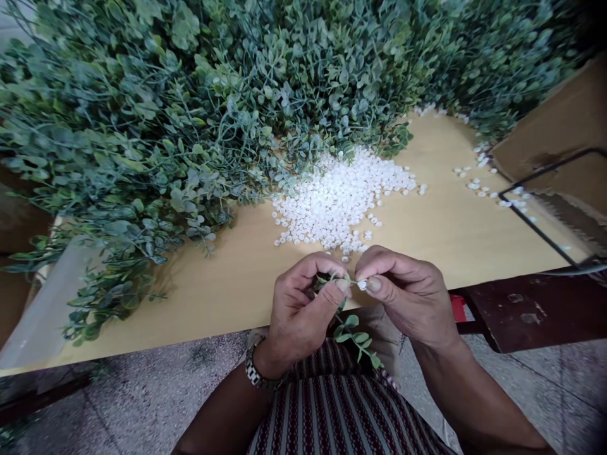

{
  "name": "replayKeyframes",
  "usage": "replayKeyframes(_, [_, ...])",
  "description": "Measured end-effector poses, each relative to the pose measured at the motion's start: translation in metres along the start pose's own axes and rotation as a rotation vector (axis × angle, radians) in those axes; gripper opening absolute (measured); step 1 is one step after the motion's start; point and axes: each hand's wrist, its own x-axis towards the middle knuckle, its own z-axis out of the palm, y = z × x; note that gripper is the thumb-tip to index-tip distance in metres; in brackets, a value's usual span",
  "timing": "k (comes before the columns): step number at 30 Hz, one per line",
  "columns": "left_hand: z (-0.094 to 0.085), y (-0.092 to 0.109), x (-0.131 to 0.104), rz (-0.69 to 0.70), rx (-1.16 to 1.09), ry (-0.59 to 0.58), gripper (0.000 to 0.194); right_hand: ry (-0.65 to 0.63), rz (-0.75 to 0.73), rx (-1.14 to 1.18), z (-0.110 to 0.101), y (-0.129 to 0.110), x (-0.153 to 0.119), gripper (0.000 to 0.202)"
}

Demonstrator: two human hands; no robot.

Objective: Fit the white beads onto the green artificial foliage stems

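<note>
Your left hand (306, 309), thumb and forefinger closed, pinches the stem of a leafy sprig (353, 337) at the table's near edge. The sprig's upper end lies at your left fingertips; its leafy part hangs below and to their right, between your two hands, toward your lap. Your right hand (410, 294), likewise pinched at thumb and forefinger, grips a small white bead (362, 285) just right of the stem's tip. The sprig is slender and green, with small rounded leaves set along the stem; the bead is glossy and roundish, partly covered by the thumb. Beyond your hands, a pile of white beads (332, 202) lies on the tan tabletop (227, 278), with massed greenery (190, 101) at the far side.
</note>
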Motion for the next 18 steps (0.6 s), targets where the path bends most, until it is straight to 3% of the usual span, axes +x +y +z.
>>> replayKeyframes(5, [0.006,-0.004,0.0,-0.025,-0.069,-0.041,0.008,-0.008,0.038,0.129,-0.005,0.006,-0.003,0.005])
replayKeyframes(12, [0.014,-0.006,0.0,-0.066,-0.127,-0.012,0.007,-0.002,0.038,0.163,-0.008,0.009,-0.005,0.005])
replayKeyframes(18, [0.016,-0.001,0.001,-0.039,-0.015,0.021,0.007,0.015,-0.023,0.117,-0.006,0.01,-0.006,0.008])
